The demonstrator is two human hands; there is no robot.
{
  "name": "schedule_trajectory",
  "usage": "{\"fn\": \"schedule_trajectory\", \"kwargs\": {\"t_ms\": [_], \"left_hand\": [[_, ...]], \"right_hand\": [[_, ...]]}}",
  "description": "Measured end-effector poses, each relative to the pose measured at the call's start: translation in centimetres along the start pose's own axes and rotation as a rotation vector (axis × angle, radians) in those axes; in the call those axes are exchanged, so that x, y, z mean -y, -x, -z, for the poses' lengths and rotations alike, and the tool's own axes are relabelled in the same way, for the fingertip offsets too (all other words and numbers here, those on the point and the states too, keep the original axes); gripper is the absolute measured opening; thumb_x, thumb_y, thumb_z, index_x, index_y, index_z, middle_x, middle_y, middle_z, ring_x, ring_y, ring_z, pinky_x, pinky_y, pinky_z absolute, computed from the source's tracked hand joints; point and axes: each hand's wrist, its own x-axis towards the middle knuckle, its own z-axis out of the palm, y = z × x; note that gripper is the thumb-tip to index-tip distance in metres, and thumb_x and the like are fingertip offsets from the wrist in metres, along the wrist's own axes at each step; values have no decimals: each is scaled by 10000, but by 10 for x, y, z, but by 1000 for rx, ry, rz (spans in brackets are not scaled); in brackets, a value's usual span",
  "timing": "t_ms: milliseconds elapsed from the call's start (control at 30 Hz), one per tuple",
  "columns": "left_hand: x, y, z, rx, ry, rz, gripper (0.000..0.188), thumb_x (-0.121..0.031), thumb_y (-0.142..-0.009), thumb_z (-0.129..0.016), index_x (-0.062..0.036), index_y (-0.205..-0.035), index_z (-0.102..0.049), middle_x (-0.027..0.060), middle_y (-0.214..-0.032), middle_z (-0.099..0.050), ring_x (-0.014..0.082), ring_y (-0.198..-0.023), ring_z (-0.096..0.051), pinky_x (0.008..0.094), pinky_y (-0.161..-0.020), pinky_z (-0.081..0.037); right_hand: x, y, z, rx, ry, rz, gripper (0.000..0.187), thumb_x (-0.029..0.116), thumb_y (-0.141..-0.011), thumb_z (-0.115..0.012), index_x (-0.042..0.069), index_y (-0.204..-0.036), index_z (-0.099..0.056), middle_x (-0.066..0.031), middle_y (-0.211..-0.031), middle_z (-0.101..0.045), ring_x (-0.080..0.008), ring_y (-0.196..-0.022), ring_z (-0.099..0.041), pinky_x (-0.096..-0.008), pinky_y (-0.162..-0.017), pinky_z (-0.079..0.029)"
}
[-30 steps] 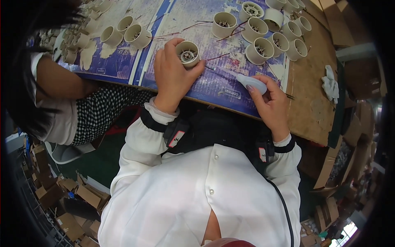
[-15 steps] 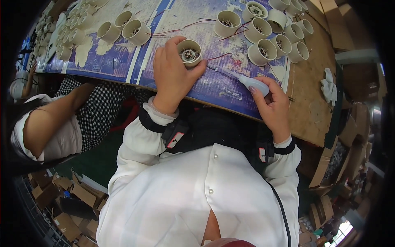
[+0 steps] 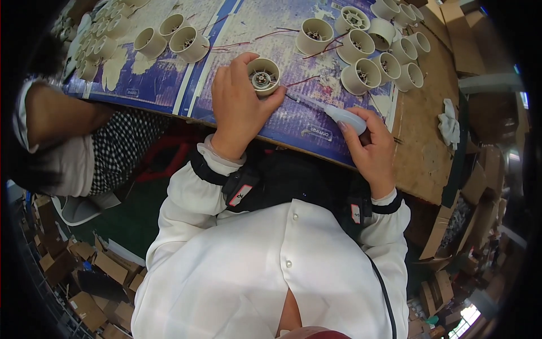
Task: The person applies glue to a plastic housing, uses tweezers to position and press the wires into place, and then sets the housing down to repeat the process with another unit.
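Note:
Thumb and fingers of my left hand (image 3: 238, 104) wrap round a cream cup-shaped housing (image 3: 263, 76), which stands on the table with its open top toward me. Inside it a round metal part with spokes shows. Red and dark wires (image 3: 303, 81) trail out to its right. A pale squeeze bottle (image 3: 349, 120) with a long thin nozzle lies in the grip of my right hand (image 3: 370, 141). Its nozzle slants up and left, the tip near the dark wire end beside the housing.
More cream housings with wires cluster at the back right (image 3: 361, 77), and a few stand left of centre (image 3: 189, 44). Many fill the far left. Blue printed cardboard (image 3: 164, 85) covers the table. A crumpled white cloth (image 3: 449, 124) lies at the right edge. Another person (image 3: 68, 130) sits at left.
The person at left has shifted, the arm moving toward the left edge. My hands keep their grips, with the housing and bottle nearly in the same place; the whole view has shifted slightly.

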Motion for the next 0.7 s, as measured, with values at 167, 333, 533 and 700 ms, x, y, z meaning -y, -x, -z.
{"fn": "schedule_trajectory", "kwargs": {"t_ms": [167, 333, 533, 700], "left_hand": [[-2, 1, 2, 5, -8, -19, 625, -196, -654, -861, -65, -1179, -546, 103, -1023, -621, 317, -921, -553, 421, -805, -438], [-4, 0, 5, -17, 13, -73, 644, -143, -637, -858, -65, -1195, -547, 102, -1042, -608, 317, -953, -549, 423, -817, -432], [-1, -2, 10, 10, -5, -81, 628, -186, -664, -866, -42, -1185, -546, 121, -1073, -624, 324, -980, -568, 411, -857, -453], [-1, -1, 10, 8, 11, -69, 625, -181, -665, -865, -38, -1183, -545, 123, -1083, -622, 324, -981, -568, 413, -856, -452]], "right_hand": [[10, -4, 4, 8, 102, 72, 233, 45, -888, -701, -3, -1109, -641, -75, -994, -648, -144, -857, -616, -253, -742, -484], [9, -4, 3, 13, 109, 56, 227, 23, -863, -705, 1, -1081, -644, -109, -985, -646, -208, -860, -623, -293, -764, -487], [13, -6, 4, -8, 198, 192, 250, 10, -859, -709, -7, -1094, -627, -122, -1006, -650, -241, -912, -631, -304, -806, -490], [11, -2, 0, -70, 312, 339, 309, 13, -789, -780, 7, -1069, -648, -138, -992, -660, -298, -859, -642, -348, -743, -520]]}}
